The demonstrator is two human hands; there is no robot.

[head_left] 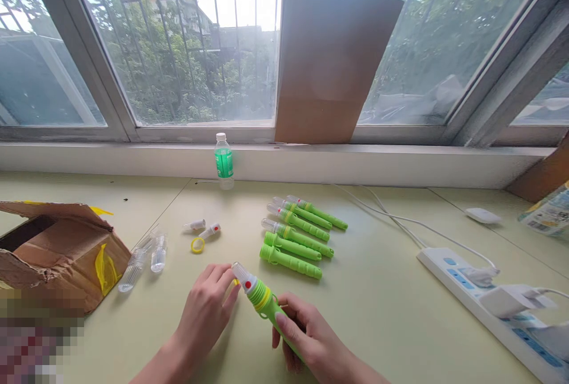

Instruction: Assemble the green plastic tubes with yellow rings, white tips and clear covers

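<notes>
My right hand is wrapped round the green handle of a toy stick with a yellow ring, a white and red head and a clear tip. My left hand lies just left of that tip, its fingers curled near the head and touching it; a bit of yellow shows under the fingertips. Behind the hands lie several more green sticks in a row on the pale table. Two small white and red heads and a yellow ring lie to the left of them.
A torn cardboard box stands at the left, with clear plastic caps beside it. A green-labelled bottle stands by the window ledge. A white power strip with plugs and cables lies at the right.
</notes>
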